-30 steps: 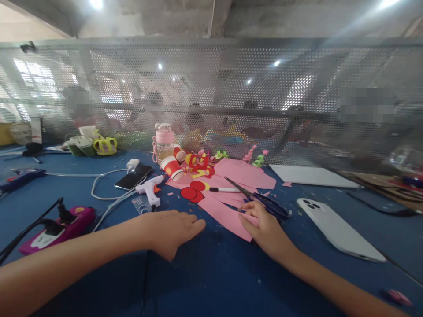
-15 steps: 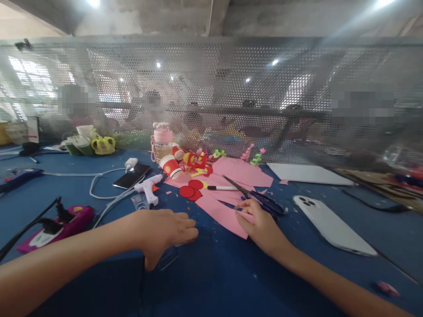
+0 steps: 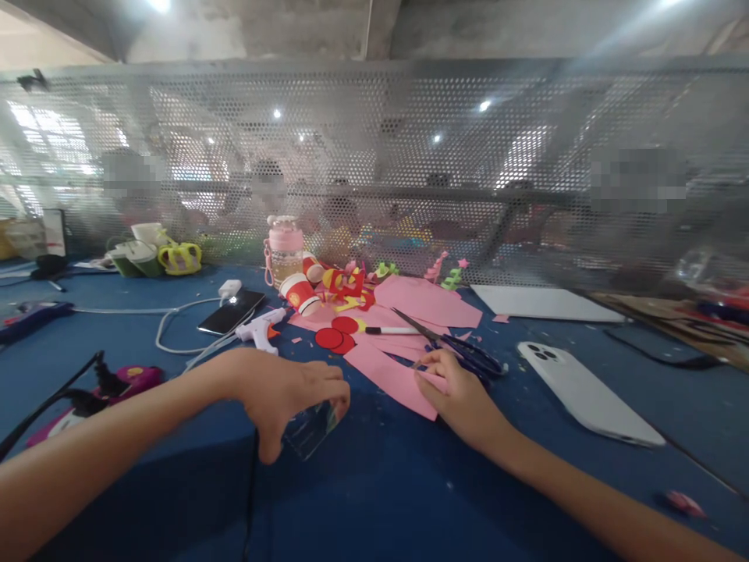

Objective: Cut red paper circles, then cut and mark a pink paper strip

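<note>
My left hand (image 3: 292, 394) is curled down over a clear, stiff-looking see-through piece (image 3: 309, 439), gripping it between thumb and fingers; its exact kind is hard to make out. A curved strip of pink paper (image 3: 392, 381) lies flat on the table, its right end pinched by my right hand (image 3: 459, 394). Just beyond that hand are dark blue-handled scissors (image 3: 468, 355), blades pointing up and left. A black-capped white marker (image 3: 393, 331) and red paper circles (image 3: 331, 339) rest around the pink sheets (image 3: 430, 303).
A white glue gun (image 3: 261, 328) and a black phone (image 3: 232, 311) with a cable lie left. Behind are a red-and-white paper cup (image 3: 300, 294) and a pink-lidded bottle (image 3: 285, 254). Right lies a white phone (image 3: 588, 394). A purple power strip (image 3: 137, 378) sits near my left forearm.
My left hand has risen slightly and its fingers have curled round the clear piece, which now shows more beneath them. My right hand stays on the pink strip; the view shifts slightly.
</note>
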Action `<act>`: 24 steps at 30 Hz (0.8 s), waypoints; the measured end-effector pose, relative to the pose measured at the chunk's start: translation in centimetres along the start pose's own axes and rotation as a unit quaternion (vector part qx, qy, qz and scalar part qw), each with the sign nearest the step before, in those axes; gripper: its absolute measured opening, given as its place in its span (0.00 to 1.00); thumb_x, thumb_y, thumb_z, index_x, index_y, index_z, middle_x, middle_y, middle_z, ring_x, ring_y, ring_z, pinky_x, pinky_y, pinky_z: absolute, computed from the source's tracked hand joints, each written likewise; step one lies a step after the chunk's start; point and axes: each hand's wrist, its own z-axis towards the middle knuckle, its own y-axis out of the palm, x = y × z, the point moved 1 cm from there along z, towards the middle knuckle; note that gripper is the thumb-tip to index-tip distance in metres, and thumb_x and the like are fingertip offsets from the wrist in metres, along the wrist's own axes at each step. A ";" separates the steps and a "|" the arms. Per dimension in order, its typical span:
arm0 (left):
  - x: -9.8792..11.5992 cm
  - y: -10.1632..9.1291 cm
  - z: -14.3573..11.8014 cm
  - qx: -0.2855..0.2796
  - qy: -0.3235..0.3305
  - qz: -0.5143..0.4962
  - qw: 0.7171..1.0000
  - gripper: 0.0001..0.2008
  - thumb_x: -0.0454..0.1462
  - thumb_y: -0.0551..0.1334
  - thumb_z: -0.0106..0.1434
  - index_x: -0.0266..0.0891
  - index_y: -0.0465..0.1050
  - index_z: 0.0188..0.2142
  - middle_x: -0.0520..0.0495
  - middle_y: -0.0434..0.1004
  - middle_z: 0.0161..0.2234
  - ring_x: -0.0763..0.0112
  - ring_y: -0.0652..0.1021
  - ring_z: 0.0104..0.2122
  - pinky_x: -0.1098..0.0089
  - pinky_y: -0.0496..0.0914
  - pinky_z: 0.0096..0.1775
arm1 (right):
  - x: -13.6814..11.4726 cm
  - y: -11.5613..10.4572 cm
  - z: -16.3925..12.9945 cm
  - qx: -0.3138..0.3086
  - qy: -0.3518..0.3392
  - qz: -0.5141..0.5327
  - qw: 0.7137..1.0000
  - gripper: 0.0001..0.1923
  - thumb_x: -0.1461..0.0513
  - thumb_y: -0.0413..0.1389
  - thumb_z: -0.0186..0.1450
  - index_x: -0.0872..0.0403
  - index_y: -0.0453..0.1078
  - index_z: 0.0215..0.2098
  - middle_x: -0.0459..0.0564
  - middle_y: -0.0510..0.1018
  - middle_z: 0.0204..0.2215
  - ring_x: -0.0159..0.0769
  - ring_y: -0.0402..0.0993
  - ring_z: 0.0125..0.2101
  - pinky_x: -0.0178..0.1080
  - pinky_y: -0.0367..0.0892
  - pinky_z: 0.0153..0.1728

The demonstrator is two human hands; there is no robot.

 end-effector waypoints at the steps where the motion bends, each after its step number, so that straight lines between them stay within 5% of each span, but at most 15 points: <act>1: -0.1 -0.1 0.0 -0.016 0.006 -0.023 1.000 0.31 0.29 0.71 0.35 0.41 0.66 0.42 0.49 0.69 0.44 0.60 0.70 0.47 0.69 0.67 0.44 | 0.0 0.0 0.0 -0.001 -0.002 0.001 1.000 0.14 0.51 0.46 0.54 0.50 0.59 0.33 0.56 0.78 0.34 0.48 0.75 0.39 0.47 0.65 0.39; 16: 0.1 1.0 1.1 -0.063 -0.041 -0.034 0.997 0.31 0.34 0.67 0.40 0.42 0.59 0.45 0.45 0.64 0.42 0.57 0.72 0.39 0.63 0.68 0.36 | -0.6 -0.1 -0.1 -0.016 0.016 -0.017 1.000 0.13 0.51 0.45 0.54 0.50 0.58 0.32 0.56 0.78 0.33 0.48 0.75 0.38 0.47 0.66 0.38; 24: -1.5 1.4 1.7 0.114 -0.042 0.002 0.993 0.24 0.31 0.60 0.47 0.37 0.57 0.45 0.41 0.64 0.47 0.58 0.68 0.48 0.61 0.64 0.49 | -0.4 -0.1 0.0 -0.006 0.013 -0.013 1.000 0.12 0.51 0.47 0.53 0.50 0.59 0.31 0.53 0.76 0.31 0.46 0.74 0.33 0.47 0.67 0.36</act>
